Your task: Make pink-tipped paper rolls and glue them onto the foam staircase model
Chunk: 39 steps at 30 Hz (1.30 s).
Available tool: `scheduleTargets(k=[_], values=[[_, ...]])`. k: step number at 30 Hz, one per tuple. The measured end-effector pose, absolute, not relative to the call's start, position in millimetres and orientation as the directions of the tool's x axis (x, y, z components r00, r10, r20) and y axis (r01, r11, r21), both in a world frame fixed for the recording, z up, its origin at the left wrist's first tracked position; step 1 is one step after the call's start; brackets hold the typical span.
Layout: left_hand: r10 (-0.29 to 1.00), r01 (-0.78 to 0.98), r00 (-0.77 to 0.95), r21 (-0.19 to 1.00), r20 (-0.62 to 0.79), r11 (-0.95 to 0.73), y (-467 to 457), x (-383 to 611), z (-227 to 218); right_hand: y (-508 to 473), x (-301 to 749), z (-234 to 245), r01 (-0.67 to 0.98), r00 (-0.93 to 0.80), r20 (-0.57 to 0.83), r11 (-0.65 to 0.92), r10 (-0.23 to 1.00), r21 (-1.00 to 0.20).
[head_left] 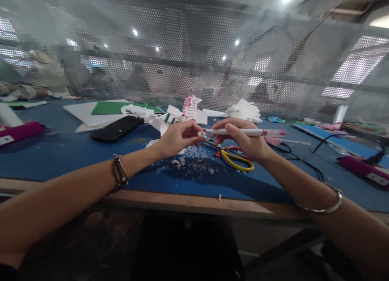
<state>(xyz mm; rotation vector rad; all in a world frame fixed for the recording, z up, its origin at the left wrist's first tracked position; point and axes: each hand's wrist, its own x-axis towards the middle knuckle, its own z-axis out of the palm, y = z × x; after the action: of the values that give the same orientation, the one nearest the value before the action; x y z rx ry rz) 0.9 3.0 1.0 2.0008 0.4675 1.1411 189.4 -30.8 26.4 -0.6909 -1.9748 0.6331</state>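
In the head view, the left grip (172, 141) is pinched at the fingertips on a small white piece (201, 134), held just above the tabletop (75, 159). The right grip (243, 140) is closed around a pen (252, 132), its tip aimed at the piece; whether the two touch, I cannot tell.

The likeliest trouble is a slip: with so small a piece in the pinch, the tip could skid off and prod the left fingers. If that pinch loosens, the piece could fall among the white shavings (194, 161) below and be hard to pick out, being much their colour. The right grip could also knock the yellow handle (243, 169) beneath it if the wrist drops.

Counted: one pen, one piece, one black phone (118, 128), one green sheet (112, 108) and one yellow handle. A red handle (216, 154) shows beside it, but I cannot tell whether both belong to one tool. There are two purple blocks (24, 132), one near each side edge. The shavings are too many and too fine to count.
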Motion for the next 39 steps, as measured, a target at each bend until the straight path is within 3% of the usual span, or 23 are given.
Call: scheduleTargets(k=[24,39], values=[[0.664,-0.093,0.525,0.811,0.533,-0.577,2.0,0.9,1.1,-32.7,191.8,29.4,0.319,-0.527,0.612,0.804,0.590,-0.502],[0.675,-0.107,0.526,0.828,0.518,-0.551,2.2,0.3,1.2,-36.5,193.6,36.0,0.477,-0.558,0.634,0.833,0.534,-0.282]])
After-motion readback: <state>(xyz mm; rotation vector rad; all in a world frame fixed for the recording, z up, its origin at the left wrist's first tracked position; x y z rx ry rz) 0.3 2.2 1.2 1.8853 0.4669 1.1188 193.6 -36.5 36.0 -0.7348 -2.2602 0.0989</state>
